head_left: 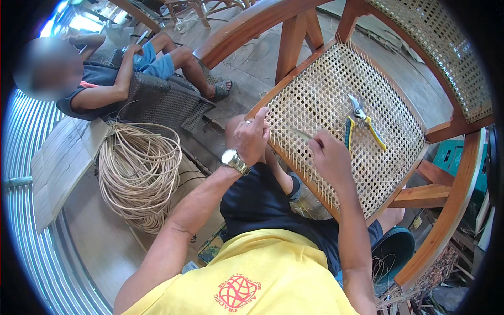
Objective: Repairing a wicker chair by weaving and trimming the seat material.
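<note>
Head view: cane seat (315, 97) sits in the wooden chair frame (426, 196). Left hand (251, 137) at its edge, index out, rest curled; can't tell if gripping. Right hand (331, 156) closed round thin pointed tool (301, 133). Probably edge-lacing; next needs careful tip placement.

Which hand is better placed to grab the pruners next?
Probably the right hand: it is nearer the pruners, though holding a thin pointed tool; the left hand is at the seat edge.
</note>
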The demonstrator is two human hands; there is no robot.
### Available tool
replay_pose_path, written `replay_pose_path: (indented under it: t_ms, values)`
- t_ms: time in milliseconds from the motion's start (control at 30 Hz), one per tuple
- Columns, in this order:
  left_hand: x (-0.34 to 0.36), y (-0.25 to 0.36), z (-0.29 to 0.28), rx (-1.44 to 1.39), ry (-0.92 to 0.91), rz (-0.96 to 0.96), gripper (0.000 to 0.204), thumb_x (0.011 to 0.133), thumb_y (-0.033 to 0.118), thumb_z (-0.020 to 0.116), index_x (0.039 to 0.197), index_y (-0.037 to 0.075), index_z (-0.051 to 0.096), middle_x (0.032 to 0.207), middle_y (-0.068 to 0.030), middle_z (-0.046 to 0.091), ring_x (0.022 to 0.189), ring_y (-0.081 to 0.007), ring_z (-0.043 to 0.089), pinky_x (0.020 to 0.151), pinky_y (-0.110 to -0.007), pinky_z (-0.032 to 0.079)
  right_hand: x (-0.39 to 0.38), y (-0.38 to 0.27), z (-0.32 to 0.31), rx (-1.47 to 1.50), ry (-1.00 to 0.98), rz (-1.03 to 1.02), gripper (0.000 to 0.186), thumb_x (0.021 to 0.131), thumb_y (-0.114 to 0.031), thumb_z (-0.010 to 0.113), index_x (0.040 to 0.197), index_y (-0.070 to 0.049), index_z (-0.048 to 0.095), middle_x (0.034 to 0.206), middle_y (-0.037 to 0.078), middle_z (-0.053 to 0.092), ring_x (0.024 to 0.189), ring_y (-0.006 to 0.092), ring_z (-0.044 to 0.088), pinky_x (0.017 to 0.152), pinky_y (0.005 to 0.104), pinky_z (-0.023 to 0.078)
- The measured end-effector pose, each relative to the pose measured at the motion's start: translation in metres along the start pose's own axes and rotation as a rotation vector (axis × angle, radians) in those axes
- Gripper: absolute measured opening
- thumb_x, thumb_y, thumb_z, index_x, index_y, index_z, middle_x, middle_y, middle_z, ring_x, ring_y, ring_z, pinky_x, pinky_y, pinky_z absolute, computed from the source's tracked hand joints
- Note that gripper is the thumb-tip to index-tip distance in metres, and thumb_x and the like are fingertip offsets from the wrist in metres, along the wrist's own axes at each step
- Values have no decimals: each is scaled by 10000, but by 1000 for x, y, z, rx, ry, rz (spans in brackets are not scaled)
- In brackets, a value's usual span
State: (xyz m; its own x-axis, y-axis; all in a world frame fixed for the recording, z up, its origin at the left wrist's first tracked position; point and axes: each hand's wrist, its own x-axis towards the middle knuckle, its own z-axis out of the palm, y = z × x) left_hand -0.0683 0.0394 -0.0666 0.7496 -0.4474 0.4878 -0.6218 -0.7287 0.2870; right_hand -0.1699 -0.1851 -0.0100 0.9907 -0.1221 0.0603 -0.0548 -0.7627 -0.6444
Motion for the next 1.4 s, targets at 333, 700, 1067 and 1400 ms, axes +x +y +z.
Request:
replay_pose_path:
  t_ms: [333, 700, 1067, 1400]
  values:
    - [-20, -7, 4, -140, 116, 177, 411, 850, 31, 717, 1242, 31, 593, 955, -91, 720, 858, -265, 701, 757, -360, 569, -99, -7, -5, 500, 24, 229, 137, 966, -146, 660, 931, -20, 620, 682, 59, 581, 617, 98, 510, 590, 276, 439]
    - [-4, -19, -19, -603, -92, -76, 227, 880, 80, 700, 1104, 43, 683, 1037, -114, 696, 944, -253, 688, 839, -346, 551, -97, -38, 23, 617, -82, 155, 165, 980, -190, 657, 952, -29, 634, 689, 50, 589, 595, 115, 531, 559, 285, 427]
    - [52, -43, -10, -590, -530, -93, 76, 796, 60, 784, 838, 30, 729, 754, -57, 642, 702, -154, 632, 665, -288, 515, -108, -1, 35, 670, 4, 314, 166, 1019, -193, 612, 1023, -27, 613, 763, -67, 556, 676, -3, 453, 597, 183, 372]
    - [86, -47, -11, -303, -867, -103, 180, 708, 137, 845, 825, 65, 729, 726, -82, 711, 759, -214, 719, 693, -334, 557, -75, -20, 38, 715, -24, 332, 154, 1019, -186, 599, 1040, -34, 603, 778, -66, 546, 670, -2, 457, 582, 190, 373]
